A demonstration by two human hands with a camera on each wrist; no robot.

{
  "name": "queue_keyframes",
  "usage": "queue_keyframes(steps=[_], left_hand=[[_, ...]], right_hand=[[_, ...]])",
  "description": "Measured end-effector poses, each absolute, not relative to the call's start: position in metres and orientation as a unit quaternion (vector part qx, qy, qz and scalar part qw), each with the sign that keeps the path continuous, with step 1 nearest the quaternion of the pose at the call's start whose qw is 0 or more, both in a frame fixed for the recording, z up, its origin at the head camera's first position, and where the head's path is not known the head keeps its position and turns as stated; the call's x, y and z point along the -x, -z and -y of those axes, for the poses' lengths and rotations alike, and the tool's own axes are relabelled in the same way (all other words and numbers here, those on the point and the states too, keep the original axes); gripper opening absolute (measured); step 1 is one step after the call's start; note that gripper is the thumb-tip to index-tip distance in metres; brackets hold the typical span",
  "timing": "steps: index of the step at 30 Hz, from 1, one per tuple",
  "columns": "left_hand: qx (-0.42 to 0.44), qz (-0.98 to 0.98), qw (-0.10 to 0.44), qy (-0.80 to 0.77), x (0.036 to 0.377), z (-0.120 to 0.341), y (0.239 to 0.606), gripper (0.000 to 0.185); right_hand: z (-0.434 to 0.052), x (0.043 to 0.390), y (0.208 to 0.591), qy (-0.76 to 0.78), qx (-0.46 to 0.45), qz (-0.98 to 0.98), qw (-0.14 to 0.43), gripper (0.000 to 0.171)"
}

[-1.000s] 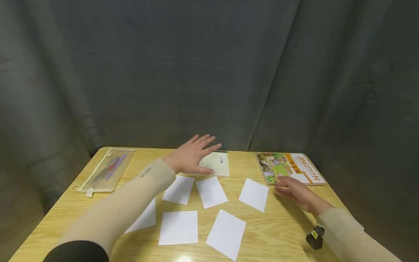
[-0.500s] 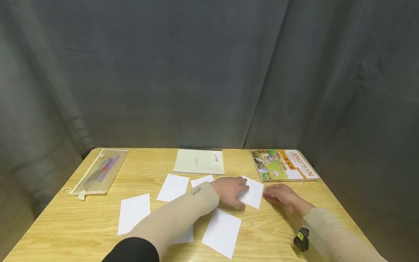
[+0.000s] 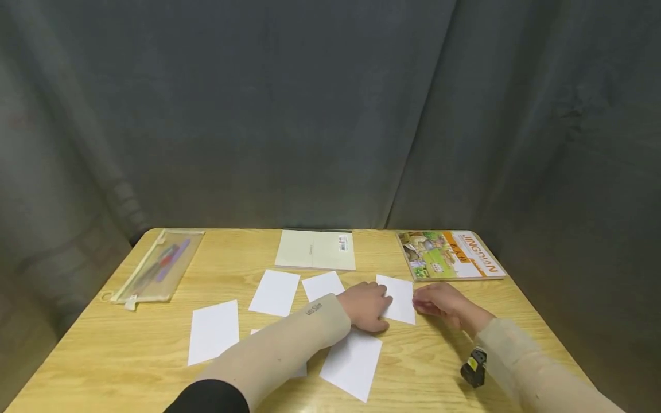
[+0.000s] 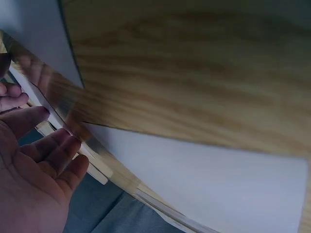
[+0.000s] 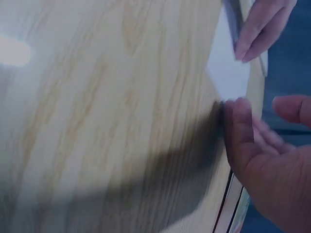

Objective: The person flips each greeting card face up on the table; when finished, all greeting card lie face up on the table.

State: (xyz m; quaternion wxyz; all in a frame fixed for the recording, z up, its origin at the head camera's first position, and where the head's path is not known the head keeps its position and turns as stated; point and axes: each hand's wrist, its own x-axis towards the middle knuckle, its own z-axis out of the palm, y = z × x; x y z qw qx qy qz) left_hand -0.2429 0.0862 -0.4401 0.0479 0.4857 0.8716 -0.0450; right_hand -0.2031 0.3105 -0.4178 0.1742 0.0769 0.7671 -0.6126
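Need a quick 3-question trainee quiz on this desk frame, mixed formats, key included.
1. True or false: the left hand rests on a white card.
2. Which item lies at the table's far right corner?
A. the clear pencil pouch
B. the colourful booklet
C. the pale green notebook
3. Fill in: the right hand sits at the card's ____ edge.

Key: 1 true; 2 B; 3 right.
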Motion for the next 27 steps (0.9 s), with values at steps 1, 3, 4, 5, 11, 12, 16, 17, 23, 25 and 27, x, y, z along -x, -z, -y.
queue_keyframes(steps=[1, 3, 4, 5, 11, 12, 16, 17, 23, 25, 27], left_hand=[[-0.484, -0.873, 0.048, 0.046, 0.244, -0.087, 0.440, 0.059], [-0.481, -0.874, 0.050, 0.043, 0.244, -0.087, 0.440, 0.057], [-0.481, -0.874, 0.051, 0.042, 0.245, -0.088, 0.440, 0.057], [-0.481, -0.874, 0.051, 0.040, 0.245, -0.088, 0.440, 0.056], [-0.479, -0.876, 0.048, 0.024, 0.245, -0.090, 0.440, 0.046], [-0.479, -0.876, 0.049, 0.021, 0.245, -0.090, 0.441, 0.044], [-0.481, -0.875, 0.051, 0.011, 0.245, -0.090, 0.445, 0.040], [-0.482, -0.875, 0.050, 0.010, 0.244, -0.089, 0.445, 0.040], [-0.482, -0.875, 0.042, 0.001, 0.248, -0.084, 0.443, 0.038], [-0.486, -0.873, 0.041, -0.002, 0.252, -0.081, 0.441, 0.037], [-0.493, -0.869, 0.042, -0.008, 0.255, -0.079, 0.438, 0.037]], right_hand=[[-0.311, 0.204, 0.418, 0.613, -0.079, -0.767, 0.176, 0.027], [-0.313, 0.205, 0.418, 0.609, -0.084, -0.767, 0.183, 0.025], [-0.314, 0.206, 0.418, 0.609, -0.089, -0.766, 0.187, 0.025], [-0.315, 0.206, 0.418, 0.611, -0.096, -0.762, 0.191, 0.024], [-0.320, 0.208, 0.422, 0.650, -0.131, -0.723, 0.195, 0.019], [-0.320, 0.208, 0.423, 0.652, -0.137, -0.721, 0.191, 0.018], [-0.317, 0.206, 0.430, 0.650, -0.151, -0.724, 0.175, 0.018], [-0.315, 0.206, 0.431, 0.645, -0.153, -0.729, 0.171, 0.019], [-0.309, 0.209, 0.435, 0.632, -0.158, -0.744, 0.146, 0.016], [-0.308, 0.211, 0.434, 0.635, -0.158, -0.742, 0.144, 0.016], [-0.310, 0.213, 0.433, 0.639, -0.150, -0.740, 0.148, 0.020]])
